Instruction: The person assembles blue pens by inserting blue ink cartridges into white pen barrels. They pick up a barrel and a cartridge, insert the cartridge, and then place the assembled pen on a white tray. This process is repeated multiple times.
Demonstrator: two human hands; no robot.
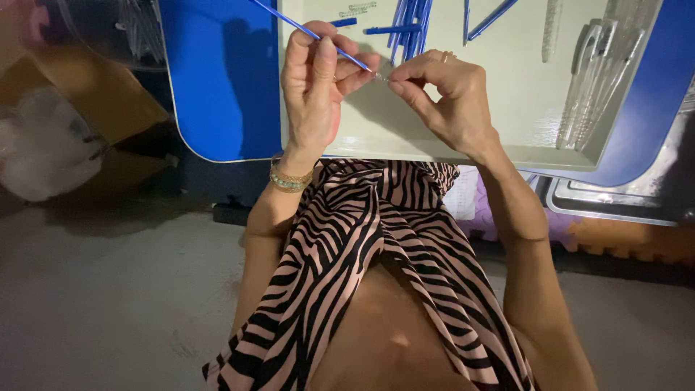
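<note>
I see bare arms, no sleeves. Beaded gold bracelet point(289, 179) on left wrist, ring point(447, 56) on a right-hand finger. Pink-and-black zebra-stripe garment point(362, 253) over the lap, near centre.

The scene is lit unevenly. Light falls brightest on the pale tray point(521, 80) at the far side, whose surface is evenly bright without harsh glare, and on the hands above it. A soft dark shadow lies on the blue table point(217, 80) to the left of the left hand point(313, 80), so the light comes from the right and above. The near floor point(108, 304) is dim and grey, with grainy detail. The far left corner is murky and soft, and a white bag point(47, 145) there looks smeared. Clear tubes point(601, 72) at the far right blur together. Straight edges bow slightly towards the corners.
</note>
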